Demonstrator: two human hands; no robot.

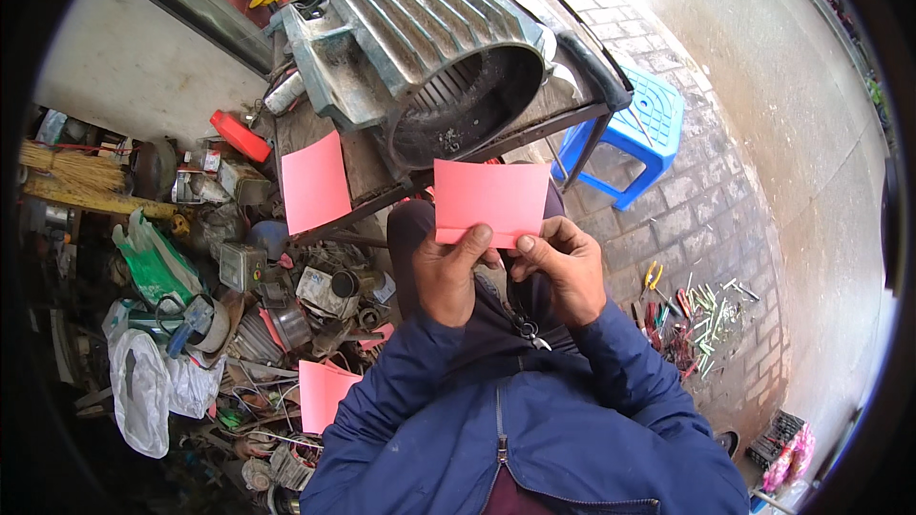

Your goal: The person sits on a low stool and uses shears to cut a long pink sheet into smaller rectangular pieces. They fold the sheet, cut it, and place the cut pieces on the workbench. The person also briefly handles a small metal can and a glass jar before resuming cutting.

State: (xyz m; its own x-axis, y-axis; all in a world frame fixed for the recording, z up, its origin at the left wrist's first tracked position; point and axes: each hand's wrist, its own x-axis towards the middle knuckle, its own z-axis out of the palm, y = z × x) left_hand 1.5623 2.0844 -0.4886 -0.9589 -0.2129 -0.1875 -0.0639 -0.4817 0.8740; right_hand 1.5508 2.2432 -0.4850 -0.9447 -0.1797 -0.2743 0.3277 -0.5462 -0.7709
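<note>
A pink paper sheet (pixel 490 196) is held up in front of me, its lower edge folded into a narrow strip. My left hand (pixel 448 277) pinches the fold near its left part, thumb on top. At the right end of that strip, my right hand (pixel 565 265) grips it between thumb and fingers. Just beyond the sheet, a ribbed metal motor housing (pixel 420 29) lies on the worktable with its round open end facing me. A second pink sheet (pixel 317 183) rests at the table's near left corner. Another folded pink sheet (pixel 324 396) is beside my left forearm.
Motor parts, wires and scrap pile up on the left, with a green bag (pixel 157 256), a red bottle (pixel 240 136) and a straw broom (pixel 72 168). A blue plastic stool (pixel 658 114) stands right of the table. Pliers (pixel 653 278) and scattered strips lie on the paving.
</note>
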